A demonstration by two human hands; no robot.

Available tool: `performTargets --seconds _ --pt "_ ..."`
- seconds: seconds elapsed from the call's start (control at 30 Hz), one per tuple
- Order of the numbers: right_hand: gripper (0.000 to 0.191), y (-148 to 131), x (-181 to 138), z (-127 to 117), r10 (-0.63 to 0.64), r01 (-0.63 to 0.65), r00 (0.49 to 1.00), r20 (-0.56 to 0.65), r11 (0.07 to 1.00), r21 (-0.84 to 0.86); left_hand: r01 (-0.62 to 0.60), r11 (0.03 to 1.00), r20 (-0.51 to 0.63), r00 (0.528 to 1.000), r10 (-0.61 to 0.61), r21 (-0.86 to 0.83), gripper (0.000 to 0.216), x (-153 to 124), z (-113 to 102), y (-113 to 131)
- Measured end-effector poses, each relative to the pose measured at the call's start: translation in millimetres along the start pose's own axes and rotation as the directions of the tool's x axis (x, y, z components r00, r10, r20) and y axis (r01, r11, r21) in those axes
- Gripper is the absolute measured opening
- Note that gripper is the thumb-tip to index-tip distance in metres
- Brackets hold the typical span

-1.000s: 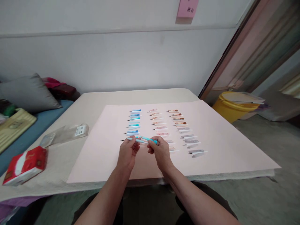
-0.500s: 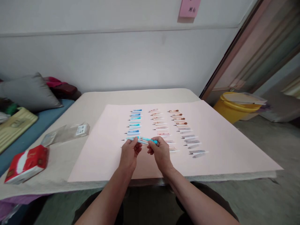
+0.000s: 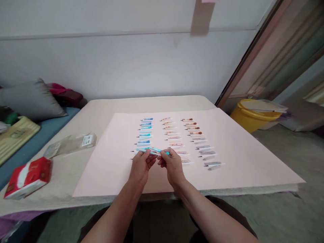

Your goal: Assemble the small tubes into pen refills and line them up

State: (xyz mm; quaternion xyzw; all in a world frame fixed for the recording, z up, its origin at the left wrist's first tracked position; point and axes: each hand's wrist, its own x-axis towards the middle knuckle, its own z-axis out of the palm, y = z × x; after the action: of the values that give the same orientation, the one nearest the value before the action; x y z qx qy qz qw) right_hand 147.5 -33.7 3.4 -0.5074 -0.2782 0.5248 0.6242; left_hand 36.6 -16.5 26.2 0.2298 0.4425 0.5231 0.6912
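Observation:
My left hand and my right hand are both closed in a pinch over the near middle of a pink paper sheet. Between them they hold a light blue pen; the left hand has its white end, the right hand its blue end. Three rows of small pens and caps lie on the sheet beyond my hands: a blue row, a pink row and a brown-grey row.
The sheet lies on a beige-covered table. A clear plastic bag and a red tissue pack lie at the left. A grey cushion sits on a blue mat, and a yellow bucket stands on the floor at right.
My hands have drawn slightly closer together on the blue pen. The camera has tipped down a little, so the pink note on the wall is nearly out of view.

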Motion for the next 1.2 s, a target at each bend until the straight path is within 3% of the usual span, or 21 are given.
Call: performTargets --seconds 0.17,0.33,0.47,0.67,0.97,1.1,1.2 --pt "0.022 1 7 -7 0.145 -0.149 0.989 0.031 0.972 0.183 -0.006 0.999 -0.040 0.999 0.005 -0.031 0.016 5 -4 6" --pt "0.012 -1 16 -11 0.367 -0.368 0.926 0.091 0.823 0.433 -0.041 0.998 -0.068 0.997 0.038 -0.039 0.013 12 -13 15" --pt "0.006 -3 18 -8 0.458 -0.443 0.882 0.106 0.734 0.515 -0.036 0.998 -0.079 0.996 0.032 -0.043 0.011 16 -17 19" --pt "0.011 -4 15 -8 0.440 -0.444 0.888 0.134 0.747 0.495 -0.054 0.998 -0.084 0.995 0.051 -0.039 0.011 16 -18 21" --pt "0.031 -12 9 -9 0.287 -0.443 0.871 0.399 0.810 0.385 -0.078 0.996 -0.031 0.996 0.079 0.031 0.013 13 -17 26" --pt "0.016 -9 8 -8 0.272 -0.377 0.896 0.352 0.884 0.277 -0.069 0.995 0.000 0.998 0.069 0.068 0.018 12 -17 25" --pt "0.021 -5 9 -7 0.228 -0.287 0.929 0.293 0.941 0.177 -0.066 0.993 0.029 0.998 0.063 0.100 0.021 12 -16 24"
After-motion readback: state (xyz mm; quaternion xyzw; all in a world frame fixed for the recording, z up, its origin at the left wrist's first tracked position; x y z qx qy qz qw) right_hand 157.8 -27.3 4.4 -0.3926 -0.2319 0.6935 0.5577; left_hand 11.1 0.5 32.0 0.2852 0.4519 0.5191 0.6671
